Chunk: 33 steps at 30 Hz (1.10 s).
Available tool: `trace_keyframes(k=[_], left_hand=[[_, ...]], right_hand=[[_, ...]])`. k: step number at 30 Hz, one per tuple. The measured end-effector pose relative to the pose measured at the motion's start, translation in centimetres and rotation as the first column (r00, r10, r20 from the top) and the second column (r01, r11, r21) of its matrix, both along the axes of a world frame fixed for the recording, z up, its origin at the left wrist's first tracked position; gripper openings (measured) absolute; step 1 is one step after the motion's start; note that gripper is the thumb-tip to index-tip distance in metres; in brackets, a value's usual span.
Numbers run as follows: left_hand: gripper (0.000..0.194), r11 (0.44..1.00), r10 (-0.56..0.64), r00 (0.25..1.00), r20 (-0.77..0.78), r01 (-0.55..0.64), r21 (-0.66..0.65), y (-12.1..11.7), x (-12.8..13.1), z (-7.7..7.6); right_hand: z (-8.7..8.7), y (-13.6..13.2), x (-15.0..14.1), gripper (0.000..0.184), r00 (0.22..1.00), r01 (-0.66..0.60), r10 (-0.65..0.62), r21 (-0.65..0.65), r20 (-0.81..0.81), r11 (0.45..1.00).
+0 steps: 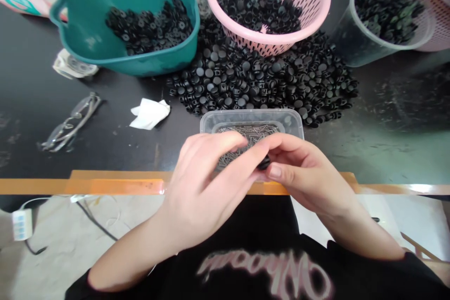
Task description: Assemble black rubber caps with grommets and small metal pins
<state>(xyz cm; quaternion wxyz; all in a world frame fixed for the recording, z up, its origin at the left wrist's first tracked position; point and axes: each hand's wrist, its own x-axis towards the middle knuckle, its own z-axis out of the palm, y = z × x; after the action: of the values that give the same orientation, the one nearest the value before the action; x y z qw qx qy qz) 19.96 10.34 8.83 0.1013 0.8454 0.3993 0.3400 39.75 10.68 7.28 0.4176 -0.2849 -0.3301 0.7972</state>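
Observation:
Above a clear plastic tub (pixel 251 115) holding many thin metal pins (pixel 260 130), my two hands meet. A small black plastic part (pixel 264 163) shows between their fingertips, mostly covered. My right hand (pixel 305 173) grips it, thumb below and fingers curled over the top. My left hand (pixel 200 183) reaches in from the other side with fingers closed against the same part. One left finger curves apart from it, over the pins. Whether a pin is between the fingers is hidden. Just behind the tub lies a wide heap of black plastic parts with round caps (pixel 242 75).
A green basin (pixel 140 68) and a pink basket (pixel 263 40) hold black pieces at the back. A clear bucket (pixel 351 42) of black pieces stands right. Glasses (pixel 70 124), crumpled tissue (pixel 150 113) and a white roll (pixel 73 64) lie left. Orange tape (pixel 119 185) lines the table's front edge.

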Motion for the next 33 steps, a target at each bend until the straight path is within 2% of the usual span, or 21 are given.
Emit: trace_keyframes(k=[2, 5, 8, 11, 13, 16, 18, 20, 22, 25, 28, 33], left_hand=[[0.027, 0.999, -0.041, 0.999, 0.018, 0.041, -0.004, -0.3, -0.2, -0.2], [0.03, 0.992, -0.108, 0.992, 0.065, 0.111, -0.053, -0.4, -0.5, 0.1], [0.022, 0.986, -0.122, 0.986, 0.112, 0.133, -0.096, -0.3, -0.7, 0.6], [0.019, 0.984, -0.125, 0.986, 0.109, 0.138, -0.116, -0.2, -0.6, 0.9], [0.018, 0.992, -0.11, 0.993, 0.053, 0.113, -0.061, -0.1, -0.4, 1.0], [0.014, 0.985, -0.093, 0.986, -0.138, 0.112, 0.129, 0.6, -0.2, 1.2], [0.023, 0.948, -0.127, 0.952, -0.28, 0.199, 0.246, 1.4, -0.2, 1.6], [0.027, 0.908, -0.178, 0.912, -0.369, 0.297, 0.296, 2.2, -0.3, 2.1], [0.029, 0.871, -0.218, 0.89, -0.4, 0.362, 0.331, 2.9, -0.3, 2.5], [0.028, 0.833, -0.248, 0.883, -0.398, 0.404, 0.379, 3.5, -0.2, 2.4], [0.03, 0.838, -0.233, 0.912, -0.337, 0.365, 0.406, 3.7, 0.4, 1.6], [0.037, 0.898, -0.177, 0.975, -0.136, 0.216, 0.383, 2.6, 1.7, -0.2]], right_hand=[[-0.2, -0.2, -0.2, 0.016, 1.0, 0.026, -0.026, -0.064, -0.006, 0.998], [-0.1, -0.1, 0.1, 0.017, 0.998, -0.044, 0.038, -0.105, -0.056, 0.994], [-0.2, 0.2, 0.5, 0.017, 0.983, -0.147, 0.135, -0.09, -0.127, 0.985], [-0.3, 0.3, 0.8, 0.019, 0.98, -0.171, 0.166, -0.036, -0.112, 0.985], [0.1, 0.1, 0.9, 0.017, 0.991, -0.127, 0.126, -0.008, -0.043, 0.992], [1.3, -0.2, 0.9, 0.008, 0.982, -0.077, 0.067, 0.052, 0.174, 0.996], [2.2, -0.4, 0.8, 0.015, 0.939, -0.125, 0.071, 0.141, 0.336, 0.982], [2.9, -0.6, 0.8, 0.027, 0.893, -0.198, 0.077, 0.232, 0.444, 0.952], [3.3, -0.8, 0.7, 0.034, 0.874, -0.239, 0.081, 0.279, 0.479, 0.93], [3.3, -1.2, 0.5, 0.039, 0.869, -0.258, 0.099, 0.275, 0.484, 0.926], [3.1, -1.5, 0.3, 0.041, 0.85, -0.24, 0.057, 0.288, 0.523, 0.927], [2.7, -2.2, -0.4, 0.037, 0.818, -0.144, -0.139, 0.433, 0.559, 0.89]])
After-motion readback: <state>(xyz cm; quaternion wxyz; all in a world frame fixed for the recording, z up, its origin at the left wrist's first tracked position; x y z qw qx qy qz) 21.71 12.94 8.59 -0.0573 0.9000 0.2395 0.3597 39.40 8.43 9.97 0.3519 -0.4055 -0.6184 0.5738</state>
